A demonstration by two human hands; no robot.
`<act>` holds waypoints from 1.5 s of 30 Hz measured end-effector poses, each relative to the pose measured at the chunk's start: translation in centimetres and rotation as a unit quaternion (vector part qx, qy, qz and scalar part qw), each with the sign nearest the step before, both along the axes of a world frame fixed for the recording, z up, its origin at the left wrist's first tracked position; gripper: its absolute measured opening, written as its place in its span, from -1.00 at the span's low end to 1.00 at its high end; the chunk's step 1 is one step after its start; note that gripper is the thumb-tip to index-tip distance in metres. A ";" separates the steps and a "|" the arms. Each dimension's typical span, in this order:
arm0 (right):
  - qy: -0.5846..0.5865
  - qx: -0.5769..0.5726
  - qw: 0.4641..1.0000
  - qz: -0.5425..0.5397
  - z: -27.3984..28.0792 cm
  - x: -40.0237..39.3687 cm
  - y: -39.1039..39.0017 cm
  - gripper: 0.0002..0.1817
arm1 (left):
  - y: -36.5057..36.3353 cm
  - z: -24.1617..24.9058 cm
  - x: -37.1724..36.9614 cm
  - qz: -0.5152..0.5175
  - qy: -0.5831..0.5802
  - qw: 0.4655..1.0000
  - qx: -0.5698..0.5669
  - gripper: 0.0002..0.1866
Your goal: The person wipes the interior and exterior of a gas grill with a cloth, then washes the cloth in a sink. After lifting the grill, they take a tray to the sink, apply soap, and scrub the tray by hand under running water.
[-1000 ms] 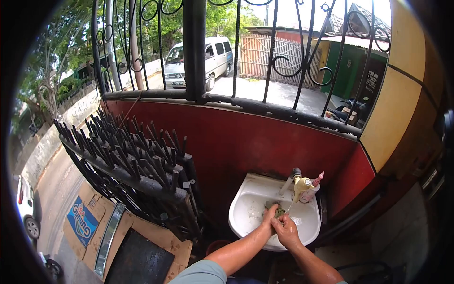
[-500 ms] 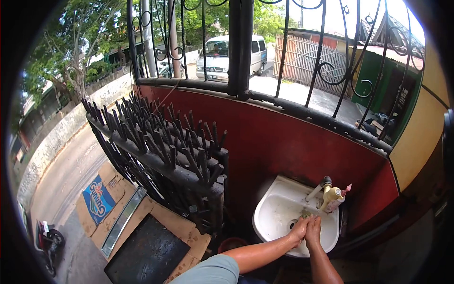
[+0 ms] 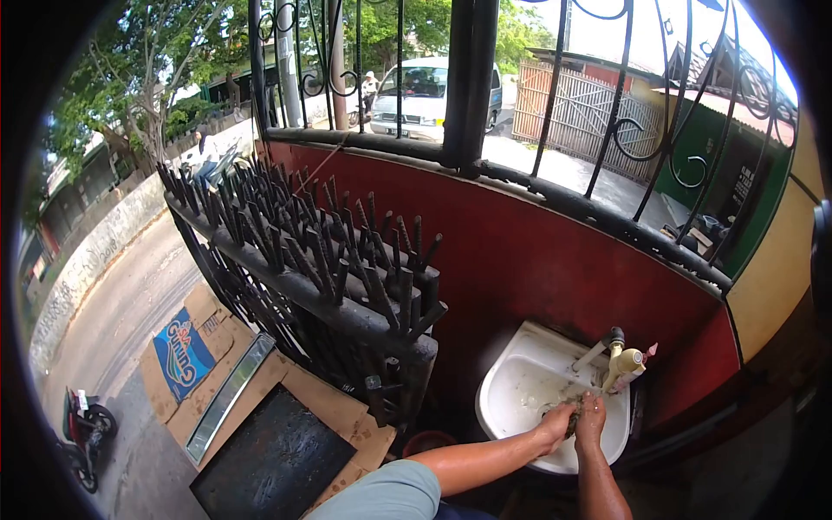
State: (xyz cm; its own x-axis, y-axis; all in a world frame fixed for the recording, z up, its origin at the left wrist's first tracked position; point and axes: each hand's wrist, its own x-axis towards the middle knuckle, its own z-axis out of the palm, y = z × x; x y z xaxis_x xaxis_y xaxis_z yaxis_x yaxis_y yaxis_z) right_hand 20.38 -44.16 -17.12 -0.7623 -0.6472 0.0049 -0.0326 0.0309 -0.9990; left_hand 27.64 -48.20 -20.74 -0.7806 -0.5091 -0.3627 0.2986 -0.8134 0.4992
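Observation:
Both hands are over the white sink (image 3: pixel 511 394) at the lower right, below the beige tap (image 3: pixel 626 362). My left hand (image 3: pixel 555 427) reaches in from the left, its fingers curled against a small dark greenish clump (image 3: pixel 573 419). Close on the other side of that clump is my right hand (image 3: pixel 591 414), fingers bent and wet-looking. The clump lies between the two hands, too small to identify. A pinkish bottle, partly hidden, stands behind the tap.
Black metal bars (image 3: pixel 347 286) rise left of the sink. Cardboard (image 3: pixel 303 390) with a dark panel (image 3: pixel 273 455) lies lower left. A red wall (image 3: pixel 520 269) with a grille stands behind. Outside are a van (image 3: pixel 416 100), a parked motorcycle (image 3: pixel 87 429) and people.
My hands have come slightly apart, and the dark clump between them shows more. The view has shifted. Outside, people have appeared near the van and by the roadside wall.

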 end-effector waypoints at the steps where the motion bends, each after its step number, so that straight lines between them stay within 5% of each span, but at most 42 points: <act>1: 0.000 0.001 1.000 0.006 1.0 0.2 0.1 -0.72 | 0.2 -0.2 0.1 -0.010 0.055 0.996 -0.068 -0.61; 3: 0.082 0.117 0.990 0.003 3.3 0.3 0.7 -0.72 | -0.2 -0.5 -0.1 0.083 -0.038 0.986 -0.137 -0.60; 4: 0.130 0.070 0.988 0.033 2.2 -0.5 0.6 -0.73 | -1.1 0.7 1.0 0.086 -0.037 0.986 -0.138 -0.60; 5: 0.132 0.069 0.988 0.035 1.7 -1.6 0.7 -0.73 | -2.6 1.8 2.5 0.036 -0.157 0.958 -0.238 -0.63; 6: 0.266 0.053 0.962 0.023 2.1 -2.1 1.0 -0.74 | -3.5 3.0 3.9 -0.017 -0.272 0.904 -0.329 -0.64; 7: 0.394 0.036 0.918 0.008 2.3 -2.7 1.3 -0.75 | -3.7 3.6 4.8 -0.017 -0.271 0.905 -0.329 -0.64; 9: 0.350 0.044 0.936 0.014 2.4 -3.5 1.8 -0.76 | -3.5 4.4 6.0 0.032 -0.308 0.856 -0.415 -0.63; 11: 0.141 -0.038 0.989 0.040 3.2 -3.4 1.8 -0.77 | -3.7 2.2 5.2 0.069 -0.314 0.819 -0.476 -0.61; 13: 0.117 -0.049 0.991 0.050 3.3 -2.7 1.9 -0.80 | -3.5 2.4 5.1 0.204 -0.394 0.643 -0.624 -0.66; 14: 0.123 -0.024 0.987 0.100 4.5 -0.6 2.0 -0.75 | -3.6 2.7 5.0 0.203 -0.393 0.643 -0.625 -0.66; 16: 0.128 0.001 0.981 0.147 4.9 0.9 2.2 -0.68 | -4.3 5.2 5.1 0.030 -0.208 0.843 -0.494 -0.69; 19: 0.178 0.104 0.945 0.254 3.6 0.5 2.3 -0.54 | -4.6 7.5 5.7 -0.011 -0.122 0.890 -0.439 -0.67; 22: 0.024 0.158 0.959 0.232 3.8 -1.8 2.7 -0.59 | -6.3 5.4 5.5 0.050 -0.026 0.911 -0.408 -0.62; 26: -0.012 0.001 0.990 0.140 4.5 -3.9 3.4 -0.82 | -7.9 2.2 6.2 0.105 -0.112 0.873 -0.462 -0.60; 28: -0.014 -0.019 0.990 0.142 7.3 -2.1 3.0 -0.82 | -7.1 2.0 6.8 0.181 -0.314 0.706 -0.608 -0.52; 31: 0.123 0.024 0.977 0.172 6.5 -1.9 2.2 -0.83 | -2.5 3.6 6.4 0.204 -0.392 0.652 -0.616 -0.37; 33: 0.115 0.010 0.981 0.155 6.8 0.3 1.5 -0.83 | 0.9 2.1 3.4 0.096 -0.376 0.838 -0.382 -0.23; 34: 0.072 -0.004 0.988 0.140 7.8 1.9 1.4 -0.83 | 1.4 5.4 4.1 -0.008 -0.269 0.957 -0.104 -0.25; 35: 0.069 0.003 0.991 0.114 8.3 3.4 1.4 -0.84 | 1.7 8.8 4.7 -0.113 -0.130 0.967 0.186 -0.26; 36: 0.144 -0.001 0.983 0.117 7.4 4.5 1.4 -0.85 | 1.6 7.0 4.3 -0.135 0.092 0.980 0.109 -0.27; 37: 0.219 -0.004 0.968 0.119 6.3 5.5 1.7 -0.85 | 0.7 6.0 3.4 -0.062 0.020 0.997 0.052 -0.36; 39: 0.301 0.014 0.942 0.148 6.3 6.8 2.4 -0.86 | -1.2 1.0 1.6 0.028 0.043 0.987 0.155 -0.49; 40: 0.251 -0.014 0.954 0.163 5.7 6.8 2.2 -0.85 | -2.4 -7.4 -0.9 -0.003 0.134 0.990 0.031 -0.61; 43: 0.325 0.071 0.942 0.051 4.3 3.1 1.1 -0.79 | 1.5 3.6 1.9 0.077 0.028 0.994 0.067 -0.50; 45: 0.247 0.102 0.964 -0.015 3.2 2.5 1.1 -0.70 | 2.1 0.8 0.5 0.056 0.075 0.995 0.037 -0.35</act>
